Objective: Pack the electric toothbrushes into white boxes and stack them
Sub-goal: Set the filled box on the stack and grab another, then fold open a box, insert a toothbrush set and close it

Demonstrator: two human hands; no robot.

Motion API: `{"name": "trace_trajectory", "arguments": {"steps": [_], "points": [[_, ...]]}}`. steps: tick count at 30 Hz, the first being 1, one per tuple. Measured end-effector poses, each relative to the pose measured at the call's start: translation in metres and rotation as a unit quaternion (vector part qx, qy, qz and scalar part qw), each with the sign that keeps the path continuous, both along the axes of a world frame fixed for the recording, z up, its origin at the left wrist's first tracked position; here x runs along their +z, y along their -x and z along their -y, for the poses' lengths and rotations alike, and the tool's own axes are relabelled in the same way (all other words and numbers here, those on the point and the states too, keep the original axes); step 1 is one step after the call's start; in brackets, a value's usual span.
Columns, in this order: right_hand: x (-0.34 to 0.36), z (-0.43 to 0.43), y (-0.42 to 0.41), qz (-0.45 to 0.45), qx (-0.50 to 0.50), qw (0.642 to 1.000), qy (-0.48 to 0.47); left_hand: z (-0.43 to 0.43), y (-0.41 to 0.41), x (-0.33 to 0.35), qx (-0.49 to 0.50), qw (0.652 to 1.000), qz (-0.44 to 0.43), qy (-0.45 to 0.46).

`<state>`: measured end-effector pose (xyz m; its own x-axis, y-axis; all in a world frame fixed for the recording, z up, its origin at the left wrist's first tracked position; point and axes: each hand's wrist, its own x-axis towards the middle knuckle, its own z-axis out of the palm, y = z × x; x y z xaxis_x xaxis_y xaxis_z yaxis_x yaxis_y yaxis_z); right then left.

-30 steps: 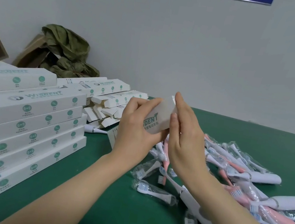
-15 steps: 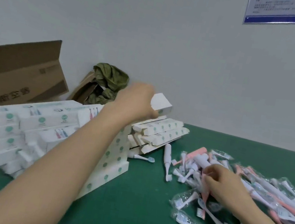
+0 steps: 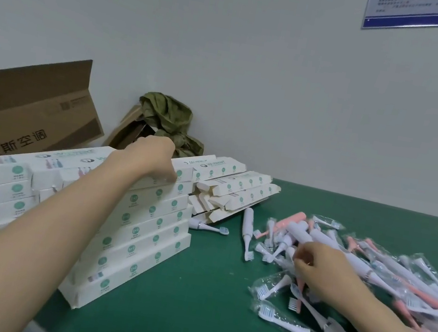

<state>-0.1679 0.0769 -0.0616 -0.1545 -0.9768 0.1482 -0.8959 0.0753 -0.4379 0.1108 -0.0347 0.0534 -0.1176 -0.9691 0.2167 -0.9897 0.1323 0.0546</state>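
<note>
A tall stack of packed white boxes [image 3: 142, 234] with green dots stands on the left of the green table [image 3: 205, 294]. My left hand [image 3: 152, 157] lies on the top box [image 3: 184, 173], fingers and thumb curled over its near edge. To the right spreads a pile of white and pink electric toothbrushes [image 3: 386, 269], many in clear bags. My right hand [image 3: 319, 269] is down in that pile, its fingers curled round a white toothbrush at the pile's left side.
Open, unfilled white boxes [image 3: 239, 195] lie heaped behind the stack. A brown carton [image 3: 26, 116] and a green cloth [image 3: 168, 116] sit by the wall. A loose white handle [image 3: 247, 222] and bagged brush heads [image 3: 286, 325] lie on the table.
My left hand carried the closed box from in front of me over to the stack and set it on top. My right hand dropped into the toothbrush pile.
</note>
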Motion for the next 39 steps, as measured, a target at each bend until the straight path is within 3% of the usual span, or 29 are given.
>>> {"name": "trace_trajectory", "arguments": {"steps": [2,4,6,8,11,16,23,39], "points": [[0.001,-0.001,0.0,0.005,0.002,1.0,-0.003,-0.007,0.009,-0.001,0.001,0.999,0.032,0.035],[0.001,-0.001,0.0,0.01,0.005,1.0,-0.008,-0.017,0.026,-0.01,-0.036,0.99,0.057,0.128],[0.001,-0.001,0.001,0.016,0.004,1.0,-0.005,-0.026,0.056,-0.032,-0.141,0.975,-0.002,0.173],[0.002,-0.001,0.002,0.018,-0.002,1.0,-0.001,-0.032,0.09,-0.06,-0.217,0.966,-0.076,0.115],[-0.001,-0.002,0.005,0.017,-0.006,1.0,-0.003,-0.017,0.127,-0.101,-0.188,0.98,-0.045,0.038],[-0.01,-0.001,0.007,0.002,-0.009,1.0,-0.008,0.038,0.144,-0.117,-0.106,0.993,-0.009,0.045],[-0.008,0.006,0.011,-0.004,-0.008,1.0,0.0,0.092,0.155,-0.111,-0.01,0.983,0.179,0.04],[-0.006,0.008,0.014,-0.04,-0.011,0.999,0.01,0.061,0.186,-0.135,-0.162,0.978,0.08,0.105]]}}
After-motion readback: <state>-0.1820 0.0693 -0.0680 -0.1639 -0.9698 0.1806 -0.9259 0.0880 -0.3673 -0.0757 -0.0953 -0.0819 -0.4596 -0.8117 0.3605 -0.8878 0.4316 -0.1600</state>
